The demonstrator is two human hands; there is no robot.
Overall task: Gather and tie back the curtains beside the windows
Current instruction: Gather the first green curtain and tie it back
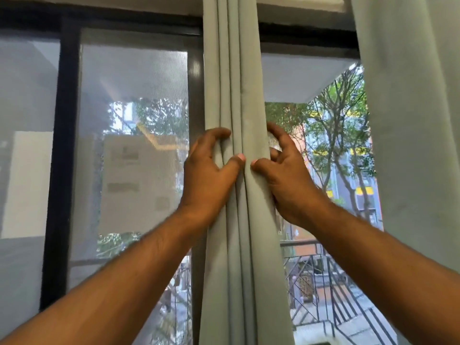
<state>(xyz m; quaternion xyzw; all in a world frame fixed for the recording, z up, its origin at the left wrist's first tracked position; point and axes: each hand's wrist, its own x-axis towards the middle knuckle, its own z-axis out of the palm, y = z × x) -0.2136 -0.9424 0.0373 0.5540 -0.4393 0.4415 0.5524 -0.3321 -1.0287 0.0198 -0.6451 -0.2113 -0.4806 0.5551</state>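
A grey-green curtain [234, 70] hangs gathered into a narrow bundle of folds down the middle of the view. My left hand [209, 175] clasps the bundle's left side, fingers hooked into a fold and thumb pressed on the front. My right hand [286, 175] grips the bundle's right edge, thumb on the front and fingers curled behind it. Both thumbs nearly meet at the same height. A second curtain [410, 120] of the same cloth hangs loose at the right. No tie-back is visible.
A dark-framed window [59, 145] with a mesh screen [134, 120] fills the left. On the right an open pane shows trees, buildings and a metal balcony railing [323, 282] outside.
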